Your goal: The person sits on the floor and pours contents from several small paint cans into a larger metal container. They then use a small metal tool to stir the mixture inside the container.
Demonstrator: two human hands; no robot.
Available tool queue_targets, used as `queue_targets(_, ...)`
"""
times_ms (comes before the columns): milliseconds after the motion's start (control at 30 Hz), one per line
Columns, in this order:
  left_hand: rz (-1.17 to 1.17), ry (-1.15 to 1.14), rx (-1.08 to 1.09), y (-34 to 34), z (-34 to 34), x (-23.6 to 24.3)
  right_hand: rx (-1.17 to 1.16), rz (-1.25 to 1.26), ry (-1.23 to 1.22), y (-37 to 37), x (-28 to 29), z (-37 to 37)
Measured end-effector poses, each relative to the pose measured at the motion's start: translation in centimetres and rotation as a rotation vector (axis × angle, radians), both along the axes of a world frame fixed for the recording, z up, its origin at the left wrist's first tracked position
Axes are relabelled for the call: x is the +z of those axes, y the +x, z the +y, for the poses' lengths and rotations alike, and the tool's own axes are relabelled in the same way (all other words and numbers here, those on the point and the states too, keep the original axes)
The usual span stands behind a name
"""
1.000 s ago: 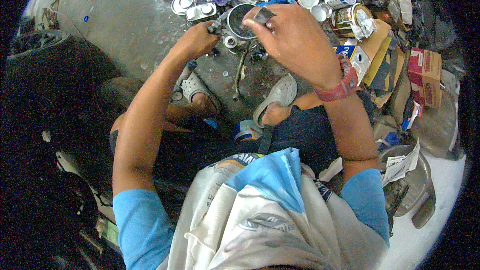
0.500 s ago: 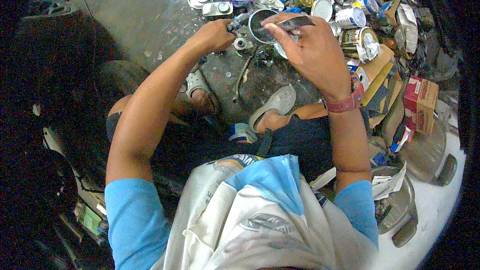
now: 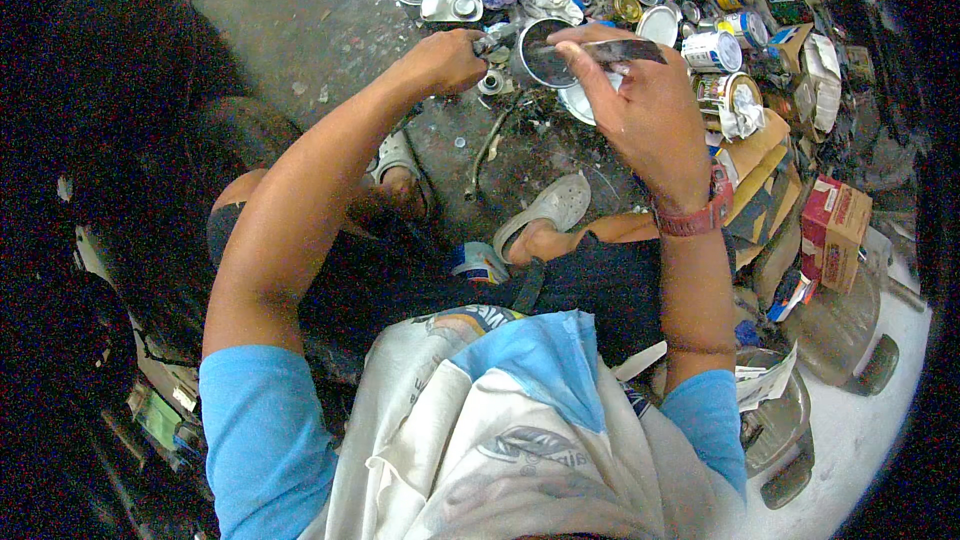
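Note:
My left hand (image 3: 447, 62) is closed around a grey handle-like part (image 3: 488, 43), mostly hidden by the fingers. Just right of it is a round cup (image 3: 541, 58) with a pale rim and dark inside; whether the two are joined I cannot tell. Over the cup's right side, my right hand (image 3: 645, 105) pinches a flat dark strip (image 3: 638, 50) between thumb and fingers. A white round lid or tin (image 3: 578, 105) shows partly beneath that hand. Close below the left fingers is a small silvery round fitting (image 3: 491, 83).
Paint cans (image 3: 712, 52), lids and crumpled wrappings crowd the floor ahead and right. A flat tin (image 3: 452, 8) lies beyond my left hand. A hose-like piece (image 3: 487, 150) lies between my feet. Folded cardboard (image 3: 765, 165) and a red-brown box (image 3: 836, 230) stand at right.
The scene has shifted slightly with the head. Over the cup, my right hand and the dark strip have moved a little to the right. Both hands keep their grips.

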State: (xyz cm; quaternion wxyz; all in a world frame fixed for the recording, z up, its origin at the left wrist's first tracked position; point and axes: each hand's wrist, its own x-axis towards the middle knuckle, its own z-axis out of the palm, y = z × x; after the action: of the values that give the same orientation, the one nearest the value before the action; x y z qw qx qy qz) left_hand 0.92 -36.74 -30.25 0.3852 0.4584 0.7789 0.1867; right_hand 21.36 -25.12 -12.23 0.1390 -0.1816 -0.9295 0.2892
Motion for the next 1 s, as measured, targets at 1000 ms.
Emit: queue_targets(1000,-0.002,-0.044,-0.01,0.0,0.8,-0.8,0.034,0.036,0.068,0.0,-1.2,1.1)
